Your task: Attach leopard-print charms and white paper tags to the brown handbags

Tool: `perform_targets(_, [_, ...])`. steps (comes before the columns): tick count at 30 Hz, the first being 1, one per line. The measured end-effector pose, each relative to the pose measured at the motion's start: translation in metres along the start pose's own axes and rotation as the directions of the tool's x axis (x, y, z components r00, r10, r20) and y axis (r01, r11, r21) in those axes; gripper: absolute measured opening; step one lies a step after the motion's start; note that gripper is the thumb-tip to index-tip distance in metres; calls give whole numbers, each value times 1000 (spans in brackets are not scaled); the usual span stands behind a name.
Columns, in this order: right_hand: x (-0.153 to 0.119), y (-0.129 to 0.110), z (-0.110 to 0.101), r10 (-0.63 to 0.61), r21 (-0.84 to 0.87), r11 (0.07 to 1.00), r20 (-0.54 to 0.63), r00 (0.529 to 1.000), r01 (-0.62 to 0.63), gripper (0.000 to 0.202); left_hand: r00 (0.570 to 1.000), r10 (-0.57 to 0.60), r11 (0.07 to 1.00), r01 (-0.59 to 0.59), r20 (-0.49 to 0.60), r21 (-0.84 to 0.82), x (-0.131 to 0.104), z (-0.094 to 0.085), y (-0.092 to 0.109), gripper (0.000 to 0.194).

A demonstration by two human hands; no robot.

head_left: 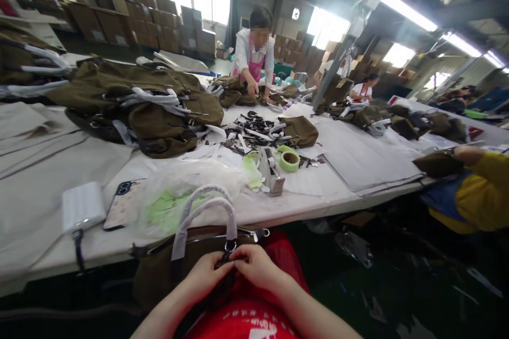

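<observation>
An olive-brown handbag (155, 271) rests on my lap against the table edge, its handles (203, 202) wrapped in pale covering. At the metal ring under one handle, my left hand (209, 270) and my right hand (252, 264) meet, fingertips pinched together. Between them is a small dark piece by the ring, mostly covered by the fingers; its kind is not clear. The bag's zipper runs along the top, with a metal end (260, 234) sticking out to the right.
On the table lie a white power bank (82, 206), a phone (124, 204), a plastic bag (175, 198) with green pieces, a tape dispenser (272, 172), a green tape roll (289, 160), dark straps (254, 128) and piled olive bags (131, 100). Co-workers stand opposite and at right.
</observation>
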State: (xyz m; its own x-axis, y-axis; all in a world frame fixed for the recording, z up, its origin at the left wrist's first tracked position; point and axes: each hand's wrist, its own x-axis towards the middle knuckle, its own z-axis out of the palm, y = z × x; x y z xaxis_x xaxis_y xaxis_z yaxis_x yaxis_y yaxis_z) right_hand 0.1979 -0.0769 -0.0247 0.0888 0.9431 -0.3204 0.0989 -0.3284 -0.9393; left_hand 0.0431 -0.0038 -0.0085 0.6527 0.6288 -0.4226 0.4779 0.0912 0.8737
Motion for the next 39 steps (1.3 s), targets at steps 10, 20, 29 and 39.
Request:
perform_targets(10, [-9, -22, -24, -246, -134, 967, -285, 927, 215, 14, 993, -59, 900, 8, -104, -436, -12, -17, 10, 57])
perform_targets(20, [-4, -21, -76, -321, -263, 942, -540, 778, 207, 20, 885, -211, 731, -139, -416, -668, -5, -59, 12, 55])
perform_targets(29, [-7, -41, -110, -450, -535, 834, -511, 732, 139, 17, 877, -125, 721, -242, -465, -650, 22, -105, 39, 51])
perform_targets(39, [57, -94, -165, -576, -754, 636, -326, 749, 161, 14, 893, -169, 857, -75, -416, -510, 73, -122, 14, 41])
